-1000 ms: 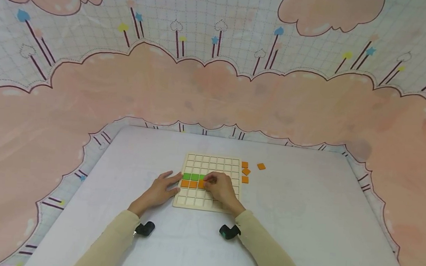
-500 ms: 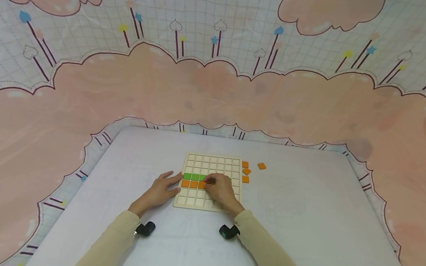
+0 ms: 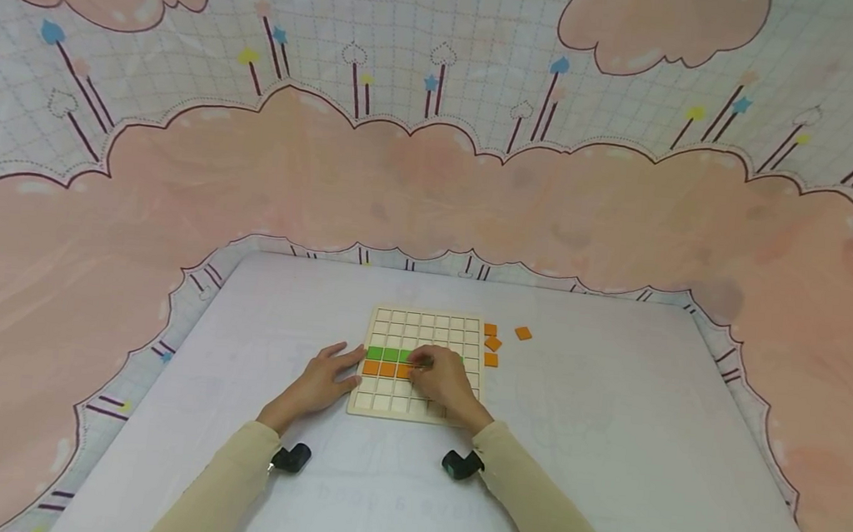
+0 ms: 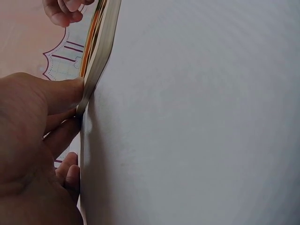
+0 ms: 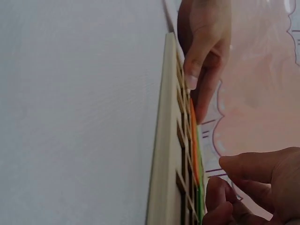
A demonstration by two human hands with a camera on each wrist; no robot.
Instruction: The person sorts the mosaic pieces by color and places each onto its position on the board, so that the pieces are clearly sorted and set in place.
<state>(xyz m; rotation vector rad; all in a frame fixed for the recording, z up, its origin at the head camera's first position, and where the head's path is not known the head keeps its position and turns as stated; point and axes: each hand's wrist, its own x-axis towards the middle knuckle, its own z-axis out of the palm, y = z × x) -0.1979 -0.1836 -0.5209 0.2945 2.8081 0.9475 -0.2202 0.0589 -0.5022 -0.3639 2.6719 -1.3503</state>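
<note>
A pale wooden grid board [image 3: 428,318] lies on the table with a row of green tiles [image 3: 390,354] and, nearer the person, orange tiles [image 3: 386,370]. The left hand [image 3: 320,381] touches the board's left edge with thumb and fingers spread; in the left wrist view, that hand [image 4: 28,126] has its thumb on the edge. Over the middle of the board, the right hand [image 3: 443,378] is bent with its fingertips beside the third orange tile, covering part of both rows. In the right wrist view, the right hand's [image 5: 262,187] fingers are curled; whether they pinch something thin is unclear.
Several loose orange tiles [image 3: 491,360] lie right of the board, one [image 3: 523,333] farther out. Black wrist devices [image 3: 292,457] hang under both sleeves [image 3: 217,483]. A patterned cloth [image 3: 477,195] rises behind the white table [image 3: 609,431].
The right fingertips have shifted slightly above the third orange tile, and a red spot seen at them half a second ago no longer shows. The left hand stays in place.
</note>
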